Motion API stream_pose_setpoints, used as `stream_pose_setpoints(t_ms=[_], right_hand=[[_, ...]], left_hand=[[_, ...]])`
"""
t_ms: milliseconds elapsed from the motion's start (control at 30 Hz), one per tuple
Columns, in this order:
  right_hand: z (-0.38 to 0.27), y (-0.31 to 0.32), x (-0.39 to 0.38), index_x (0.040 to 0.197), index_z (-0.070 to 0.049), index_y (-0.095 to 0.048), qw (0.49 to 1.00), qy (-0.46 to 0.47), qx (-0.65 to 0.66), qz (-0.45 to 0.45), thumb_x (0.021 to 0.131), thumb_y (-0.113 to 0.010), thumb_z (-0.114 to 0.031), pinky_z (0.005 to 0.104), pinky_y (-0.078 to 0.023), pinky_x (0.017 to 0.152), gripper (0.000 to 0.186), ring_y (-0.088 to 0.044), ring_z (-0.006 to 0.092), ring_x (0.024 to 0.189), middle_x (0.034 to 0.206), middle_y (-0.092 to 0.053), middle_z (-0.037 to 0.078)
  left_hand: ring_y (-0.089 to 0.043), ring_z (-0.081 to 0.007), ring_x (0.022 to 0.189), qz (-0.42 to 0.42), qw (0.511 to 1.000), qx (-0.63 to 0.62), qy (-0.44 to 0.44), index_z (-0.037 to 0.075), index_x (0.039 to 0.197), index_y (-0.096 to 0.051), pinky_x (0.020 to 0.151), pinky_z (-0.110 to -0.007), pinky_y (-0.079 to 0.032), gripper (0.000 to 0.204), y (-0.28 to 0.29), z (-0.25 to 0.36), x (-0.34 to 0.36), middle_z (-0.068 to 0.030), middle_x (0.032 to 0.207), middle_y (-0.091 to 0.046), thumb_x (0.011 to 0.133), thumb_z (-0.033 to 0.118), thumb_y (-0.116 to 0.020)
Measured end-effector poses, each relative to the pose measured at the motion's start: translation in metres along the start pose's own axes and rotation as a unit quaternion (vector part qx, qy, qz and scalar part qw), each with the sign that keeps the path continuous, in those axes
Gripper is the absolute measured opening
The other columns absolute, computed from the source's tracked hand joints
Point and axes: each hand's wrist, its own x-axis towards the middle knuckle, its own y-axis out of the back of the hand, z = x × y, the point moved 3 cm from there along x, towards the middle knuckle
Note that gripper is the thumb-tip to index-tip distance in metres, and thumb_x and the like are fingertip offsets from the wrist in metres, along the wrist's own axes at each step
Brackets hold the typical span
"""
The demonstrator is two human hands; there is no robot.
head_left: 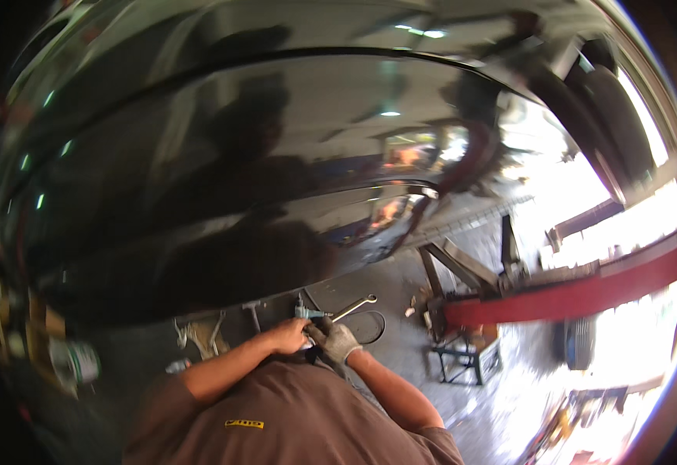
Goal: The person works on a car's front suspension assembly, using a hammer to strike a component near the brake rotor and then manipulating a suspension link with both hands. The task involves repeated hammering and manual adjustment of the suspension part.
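Low beneath a dark, glossy vehicle body [160,209], the two hands are brought together in front of the shirt. The left hand [286,338] is bare, its fingers curled inward; the right hand [339,341] is covered by a pale work glove, its fingers bent close against the left. Whether something small is gripped between them cannot be told; the contact area is too blurred and partly covered. A ring-ended spanner [353,308] is seen just beyond the glove, slanting up and to the right, ring end outward; whether its near end is held or merely overlapped in view cannot be made out. A teal power tool [307,313] is seen just beyond the left fingers, contact likewise uncertain. Dark floor [404,345] is seen behind, with a thin dark loop [384,325] near the spanner and a hammer-like tool [254,316] to the left. Handling, as judged: the spanner is expected to be stiff, fairly heavy for its width, and slippery if oiled; it is best taken by mid-shank, ring left free. The teal tool is probably dense and rigid; it is best gripped around its body, clear of the nose.
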Motion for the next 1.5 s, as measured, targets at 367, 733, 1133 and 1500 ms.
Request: stream_pose_setpoints(t_ms=[367, 733, 1133, 1500], right_hand=[[-0.005, 0.014, 0.052, 0.099, -0.012, -0.072, 0.888, 0.316, -0.318, 0.1, 0.084, -0.071, -0.039, 0.0494, -0.053, 0.082, 0.031, -0.068, 0.035, 0.09, 0.097, -0.07, 0.015], [-0.121, -0.083, 0.158, 0.093, -0.009, -0.07, 0.877, 0.355, -0.323, 0.014, 0.084, -0.073, -0.04, 0.0496, -0.051, 0.086, 0.032, -0.068, 0.0349, 0.098, 0.093, -0.071, 0.016], [-0.206, -0.191, 0.38, 0.121, -0.008, -0.061, 0.872, 0.227, -0.399, -0.168, 0.1, -0.059, -0.046, 0.0502, -0.048, 0.101, 0.044, -0.063, 0.043, 0.115, 0.119, -0.069, 0.021], [-0.184, -0.219, 0.465, 0.108, -0.003, -0.066, 0.885, 0.203, -0.364, -0.205, 0.095, -0.068, -0.044, 0.0483, -0.051, 0.088, 0.043, -0.064, 0.0416, 0.102, 0.107, -0.07, 0.023]], left_hand=[[-0.066, -0.0429, 0.11, 0.218, 0.972, -0.016, 0.087, 0.003, 0.127, -0.067, 0.097, -0.051, -0.051, 0.047, -0.034, 0.012, -0.166, -0.025, 0.114, -0.071, 0.082, 0.008, -0.058], [-0.073, -0.0345, 0.086, 0.342, 0.852, 0.062, 0.391, 0.008, 0.09, -0.078, 0.076, -0.048, -0.057, 0.063, -0.019, -0.095, -0.226, -0.0136, 0.081, -0.073, 0.091, 0.069, -0.059], [-0.073, -0.0278, 0.079, 0.417, 0.811, 0.28, 0.299, 0.014, 0.072, -0.077, 0.069, -0.041, -0.054, 0.042, 0.124, -0.311, -0.227, -0.0057, 0.076, -0.074, 0.085, 0.053, -0.072], [-0.071, -0.0221, 0.085, 0.395, 0.796, 0.368, 0.273, 0.014, 0.074, -0.078, 0.075, -0.042, -0.052, 0.014, 0.169, -0.387, -0.159, -0.0017, 0.081, -0.076, 0.083, 0.016, -0.069]])
